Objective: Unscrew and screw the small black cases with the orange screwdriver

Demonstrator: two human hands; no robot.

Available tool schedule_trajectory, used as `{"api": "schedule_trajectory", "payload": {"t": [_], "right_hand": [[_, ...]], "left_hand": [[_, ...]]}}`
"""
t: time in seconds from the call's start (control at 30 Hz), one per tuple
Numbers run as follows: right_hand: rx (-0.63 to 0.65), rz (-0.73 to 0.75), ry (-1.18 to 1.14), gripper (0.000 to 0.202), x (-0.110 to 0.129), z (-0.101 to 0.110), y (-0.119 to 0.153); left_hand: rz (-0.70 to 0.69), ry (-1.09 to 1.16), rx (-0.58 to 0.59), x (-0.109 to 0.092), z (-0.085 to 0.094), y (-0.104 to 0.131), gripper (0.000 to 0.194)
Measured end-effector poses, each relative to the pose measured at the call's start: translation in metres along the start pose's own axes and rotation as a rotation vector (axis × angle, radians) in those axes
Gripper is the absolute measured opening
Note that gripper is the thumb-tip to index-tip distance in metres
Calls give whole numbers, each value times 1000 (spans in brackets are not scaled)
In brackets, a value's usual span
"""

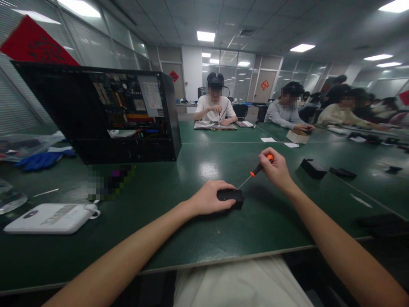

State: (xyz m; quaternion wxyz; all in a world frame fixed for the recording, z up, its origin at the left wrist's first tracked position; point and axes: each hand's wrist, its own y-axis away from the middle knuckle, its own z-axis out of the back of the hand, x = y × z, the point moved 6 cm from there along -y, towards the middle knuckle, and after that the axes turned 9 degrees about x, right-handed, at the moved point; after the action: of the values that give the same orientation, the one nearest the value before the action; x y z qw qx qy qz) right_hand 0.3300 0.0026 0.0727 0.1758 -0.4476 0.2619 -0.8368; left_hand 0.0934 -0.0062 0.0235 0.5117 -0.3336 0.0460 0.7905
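Observation:
My left hand (212,197) grips a small black box-shaped block (234,198) on the green table, thumb along its near side and fingers along the far side. In my right hand (277,168) is a screwdriver (257,169) with a black and orange handle, closed in the fingers. Its thin shaft slants down to the left, and the tip reaches the far right part of the block's top. Whether the tip sits in a screw is too small to tell. Part of the block is covered by my left hand.
An open black computer case (128,115) stands at the left. Nearby lie blue gloves (44,160) and a white power bank (51,218). Another black box (313,168) and a flat black piece (343,172) lie to the right. Across the table a person (215,106) works.

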Motion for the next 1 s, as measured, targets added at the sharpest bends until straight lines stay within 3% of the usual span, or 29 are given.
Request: {"api": "schedule_trajectory", "payload": {"t": [0.4,0.77,0.93,1.0], "right_hand": [[135,184,270,18,56,-1,-15],[715,314,464,20,127,-49,-35],[911,201,496,14,138,-44,-46],[1053,155,484,16,142,-43,-47]], "left_hand": [[-7,-23,0,0,0,0,38],[-6,-17,-18,1,-1,0,39],[6,-38,-12,-1,-1,0,36],[7,-43,-12,-1,-2,0,36]]}}
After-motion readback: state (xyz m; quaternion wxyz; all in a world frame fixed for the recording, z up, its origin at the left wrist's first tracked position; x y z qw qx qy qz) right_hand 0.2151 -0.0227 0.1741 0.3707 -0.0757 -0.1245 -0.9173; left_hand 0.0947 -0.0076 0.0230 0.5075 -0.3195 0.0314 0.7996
